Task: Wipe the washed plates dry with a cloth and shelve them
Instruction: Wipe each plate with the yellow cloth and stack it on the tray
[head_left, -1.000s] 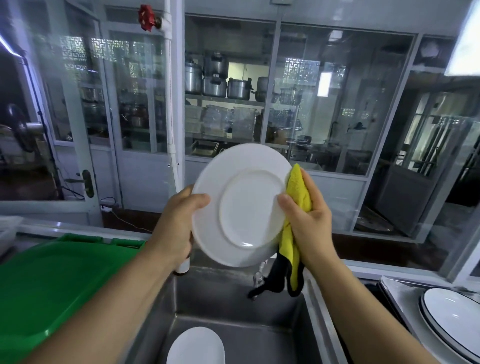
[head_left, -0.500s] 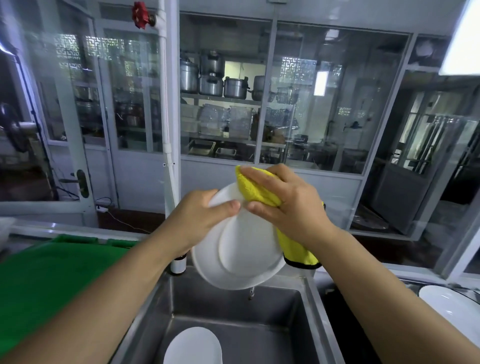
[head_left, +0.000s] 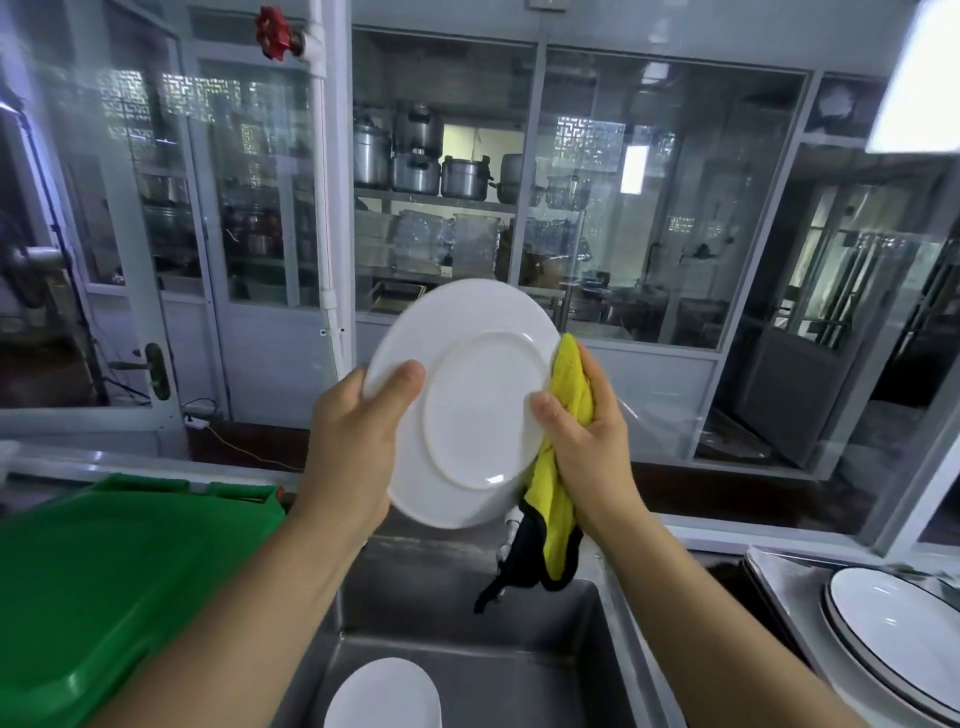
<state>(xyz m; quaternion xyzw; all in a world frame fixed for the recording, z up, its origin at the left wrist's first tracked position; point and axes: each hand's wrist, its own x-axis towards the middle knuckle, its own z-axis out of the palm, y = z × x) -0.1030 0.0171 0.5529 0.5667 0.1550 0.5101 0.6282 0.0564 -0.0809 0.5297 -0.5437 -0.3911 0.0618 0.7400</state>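
Nearest you, 1 round white plate (head_left: 384, 693) lies in the steel sink (head_left: 467, 618), and 2 dark-rimmed white plates (head_left: 904, 639) sit stacked at the right. Above the sink you hold the round white ceramic plate (head_left: 467, 405) upright, its underside facing you, between both hands. Your left hand (head_left: 353, 447) grips its left rim, thumb curled over the back. Your right hand (head_left: 587, 441) pinches the yellow microfibre cloth (head_left: 566, 415) round the right rim, so the cloth lies at that edge, its black-trimmed tail hanging down.
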